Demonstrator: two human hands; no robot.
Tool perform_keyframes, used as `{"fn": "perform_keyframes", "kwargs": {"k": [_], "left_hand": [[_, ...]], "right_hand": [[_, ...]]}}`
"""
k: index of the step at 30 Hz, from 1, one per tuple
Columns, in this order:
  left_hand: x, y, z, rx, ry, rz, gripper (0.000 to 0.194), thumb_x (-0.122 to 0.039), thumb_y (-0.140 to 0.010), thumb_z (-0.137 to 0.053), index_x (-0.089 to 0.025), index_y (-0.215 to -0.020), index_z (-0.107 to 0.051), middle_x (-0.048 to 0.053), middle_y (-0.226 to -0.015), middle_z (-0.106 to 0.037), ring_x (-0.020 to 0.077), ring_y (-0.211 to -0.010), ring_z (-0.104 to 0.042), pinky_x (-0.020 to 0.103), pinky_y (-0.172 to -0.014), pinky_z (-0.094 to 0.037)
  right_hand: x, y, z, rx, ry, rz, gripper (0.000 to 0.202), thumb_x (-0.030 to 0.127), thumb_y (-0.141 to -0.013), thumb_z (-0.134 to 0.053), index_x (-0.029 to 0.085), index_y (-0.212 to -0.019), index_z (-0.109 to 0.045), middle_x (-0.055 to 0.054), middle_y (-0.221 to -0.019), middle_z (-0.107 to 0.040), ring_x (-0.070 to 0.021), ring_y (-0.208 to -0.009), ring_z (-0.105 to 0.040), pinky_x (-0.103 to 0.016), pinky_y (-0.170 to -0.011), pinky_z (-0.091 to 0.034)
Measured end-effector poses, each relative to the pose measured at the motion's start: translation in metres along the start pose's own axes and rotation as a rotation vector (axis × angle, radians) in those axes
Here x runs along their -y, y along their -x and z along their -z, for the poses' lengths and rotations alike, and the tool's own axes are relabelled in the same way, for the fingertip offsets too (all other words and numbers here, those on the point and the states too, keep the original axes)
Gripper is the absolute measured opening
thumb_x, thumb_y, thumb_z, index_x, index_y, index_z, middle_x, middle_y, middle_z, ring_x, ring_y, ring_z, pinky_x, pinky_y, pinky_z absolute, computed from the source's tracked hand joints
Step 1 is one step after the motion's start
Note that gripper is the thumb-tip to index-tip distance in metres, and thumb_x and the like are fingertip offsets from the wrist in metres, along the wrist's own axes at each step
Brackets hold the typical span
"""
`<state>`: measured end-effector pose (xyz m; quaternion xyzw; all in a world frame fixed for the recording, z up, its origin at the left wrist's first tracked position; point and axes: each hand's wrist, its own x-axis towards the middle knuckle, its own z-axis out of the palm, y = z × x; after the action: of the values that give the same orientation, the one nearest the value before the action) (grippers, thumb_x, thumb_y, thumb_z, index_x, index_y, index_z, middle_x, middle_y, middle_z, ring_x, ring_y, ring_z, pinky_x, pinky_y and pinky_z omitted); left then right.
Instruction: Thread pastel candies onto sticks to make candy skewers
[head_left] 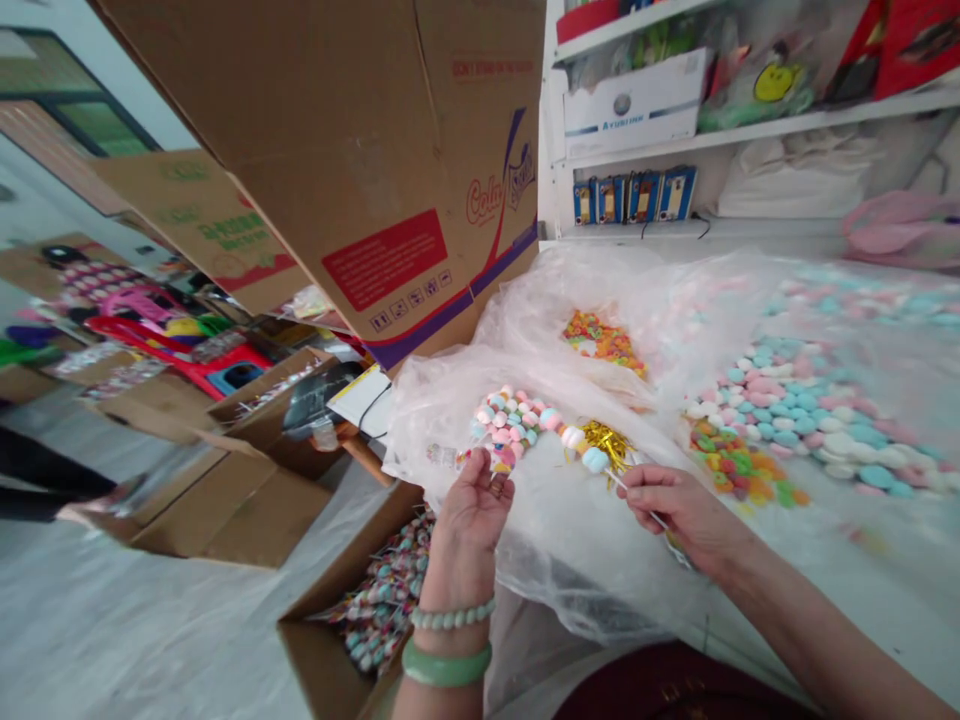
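Note:
My right hand (675, 508) is closed round the thin white stick of a marshmallow skewer (595, 459), which slants up and left with a pale blue marshmallow near its top. Gold tinsel (609, 440) lies right behind that end. My left hand (480, 500) is turned palm up with its fingers curled in, wearing a ring, a bead bracelet and a green bangle. At its fingertips shows a small colourful piece (504, 456); whether the fingers grip it I cannot make out. Just beyond is a pile of pink, white and blue marshmallows (510, 415) on the plastic sheet (555, 520).
Ring-shaped gummies (739, 465) and more marshmallows (810, 405) cover the table's right side; other gummies (604, 340) lie farther back. A tall carton (337, 150) stands at back left. Below left, an open box (300, 630) contains many finished skewers. Shelves (750, 130) line the wall.

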<state>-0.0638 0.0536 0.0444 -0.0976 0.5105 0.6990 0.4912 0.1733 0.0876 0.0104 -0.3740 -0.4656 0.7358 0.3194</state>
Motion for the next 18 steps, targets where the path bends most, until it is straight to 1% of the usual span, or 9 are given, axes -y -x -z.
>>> {"fn": "perform_keyframes", "kwargs": {"k": [4,7,12,16,18], "left_hand": [[-0.002,-0.002,-0.001,-0.056,0.055,-0.043,0.010,-0.014,-0.080,-0.064,-0.016,-0.071,-0.059,-0.001,-0.057,-0.061,0.0093,-0.048,-0.056,0.024,-0.055,-0.047],[-0.002,-0.001,0.000,-0.071,0.111,-0.059,0.009,-0.013,-0.082,-0.061,-0.016,-0.074,-0.059,-0.001,-0.057,-0.062,0.0091,-0.048,-0.057,0.024,-0.055,-0.047],[0.002,0.006,-0.001,-0.066,0.136,-0.038,0.011,-0.013,-0.085,-0.058,-0.016,-0.075,-0.060,-0.002,-0.057,-0.063,0.0098,-0.047,-0.058,0.026,-0.055,-0.049],[0.004,0.010,-0.003,-0.043,0.132,0.008,0.013,-0.013,-0.086,-0.057,-0.015,-0.074,-0.060,-0.002,-0.056,-0.063,0.0104,-0.046,-0.058,0.027,-0.054,-0.049],[0.004,0.010,-0.002,-0.035,0.129,0.004,0.013,-0.014,-0.086,-0.058,-0.015,-0.073,-0.060,-0.002,-0.056,-0.063,0.0105,-0.045,-0.058,0.027,-0.054,-0.050]], "right_hand": [[0.006,0.016,-0.004,-0.033,0.083,0.022,0.013,0.029,-0.070,-0.063,0.016,-0.071,-0.064,0.004,-0.054,-0.044,-0.0092,-0.052,-0.034,-0.025,-0.050,-0.024],[0.007,0.022,-0.010,-0.017,0.187,0.029,0.016,0.032,-0.073,-0.060,0.017,-0.071,-0.063,0.004,-0.053,-0.042,-0.0099,-0.053,-0.036,-0.025,-0.052,-0.026],[0.008,0.022,-0.020,0.038,0.340,0.028,0.017,0.032,-0.073,-0.055,0.017,-0.067,-0.060,0.003,-0.055,-0.045,-0.0112,-0.056,-0.040,-0.025,-0.053,-0.029],[0.008,0.021,-0.022,0.034,0.422,0.018,0.017,0.032,-0.071,-0.053,0.018,-0.065,-0.059,0.003,-0.056,-0.045,-0.0123,-0.057,-0.041,-0.026,-0.054,-0.030],[0.007,0.020,-0.020,0.018,0.484,0.059,0.016,0.032,-0.071,-0.053,0.018,-0.065,-0.059,0.002,-0.058,-0.046,-0.0133,-0.059,-0.043,-0.026,-0.056,-0.031]]}}
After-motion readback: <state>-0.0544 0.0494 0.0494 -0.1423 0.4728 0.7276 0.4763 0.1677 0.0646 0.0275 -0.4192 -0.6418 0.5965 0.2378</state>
